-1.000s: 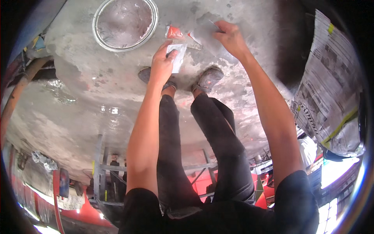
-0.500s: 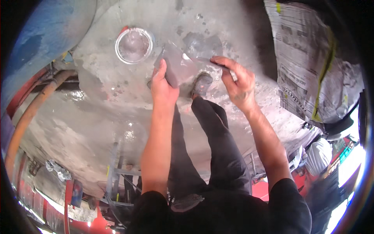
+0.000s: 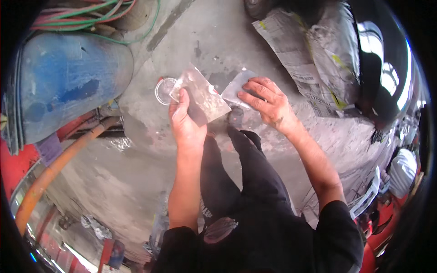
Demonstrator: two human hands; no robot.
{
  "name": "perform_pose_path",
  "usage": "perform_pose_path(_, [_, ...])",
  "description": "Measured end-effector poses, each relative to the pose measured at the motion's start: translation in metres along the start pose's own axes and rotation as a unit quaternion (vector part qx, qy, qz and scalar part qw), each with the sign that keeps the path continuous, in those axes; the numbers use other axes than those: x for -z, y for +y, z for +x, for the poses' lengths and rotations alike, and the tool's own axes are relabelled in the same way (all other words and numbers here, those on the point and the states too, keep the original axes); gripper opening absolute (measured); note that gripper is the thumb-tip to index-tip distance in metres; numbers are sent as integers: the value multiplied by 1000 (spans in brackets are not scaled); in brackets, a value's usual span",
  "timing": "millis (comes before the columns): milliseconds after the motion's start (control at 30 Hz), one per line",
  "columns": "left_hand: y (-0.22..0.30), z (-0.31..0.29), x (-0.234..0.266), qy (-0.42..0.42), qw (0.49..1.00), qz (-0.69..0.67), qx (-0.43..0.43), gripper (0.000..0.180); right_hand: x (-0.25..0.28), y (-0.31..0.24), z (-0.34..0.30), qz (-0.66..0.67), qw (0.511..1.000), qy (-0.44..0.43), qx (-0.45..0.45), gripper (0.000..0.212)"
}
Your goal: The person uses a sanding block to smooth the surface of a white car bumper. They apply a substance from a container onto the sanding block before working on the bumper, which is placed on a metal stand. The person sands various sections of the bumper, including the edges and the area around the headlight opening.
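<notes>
My left hand (image 3: 187, 125) grips a thin rectangular plate (image 3: 202, 95) by its near left side, thumb on top. Grey-brown smears cover part of its face. In my right hand (image 3: 272, 103) is a smaller flat grey spreader (image 3: 236, 87), with the fingers laid across its upper side. The spreader's lower left corner lies close to the plate's right edge; I cannot tell whether they touch. Partly behind the plate, on the floor, stands a round open can (image 3: 162, 92) with a shiny rim. My shoe (image 3: 236, 117) shows below, between the hands.
A blue drum (image 3: 75, 86) lies at the left, with green and red hoses (image 3: 86, 18) beyond it. An orange pipe (image 3: 63, 168) runs below the drum. To the right, newspaper sheets (image 3: 302, 68) cover part of a dark vehicle panel (image 3: 387, 59).
The view has shifted, bringing the blue drum and hoses further in. The plate now lies flatter to view, and the right hand has turned so the spreader's broad face shows.
</notes>
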State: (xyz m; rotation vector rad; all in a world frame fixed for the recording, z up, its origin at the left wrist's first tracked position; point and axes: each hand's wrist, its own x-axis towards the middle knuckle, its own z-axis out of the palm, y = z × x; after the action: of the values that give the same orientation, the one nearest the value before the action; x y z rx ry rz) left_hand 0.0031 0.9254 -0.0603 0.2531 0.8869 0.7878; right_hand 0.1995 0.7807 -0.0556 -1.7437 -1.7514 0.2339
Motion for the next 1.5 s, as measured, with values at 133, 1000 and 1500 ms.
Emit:
perform_pose_path(133, [35, -29, -24, -82, 986, 120, -77, 36, 48, -28, -9, -18, 999, 30, -22, 56])
perform_pose_path(1000, [62, -171, -144, -359, 840, 361, -188, 22, 140, -273, -106, -128, 950, 246, -142, 44])
perform_pose_path(1500, [-149, -322, -182, -351, 861, 294, 222, 24, 221, -259, -297, -197, 887, 367, -200, 54])
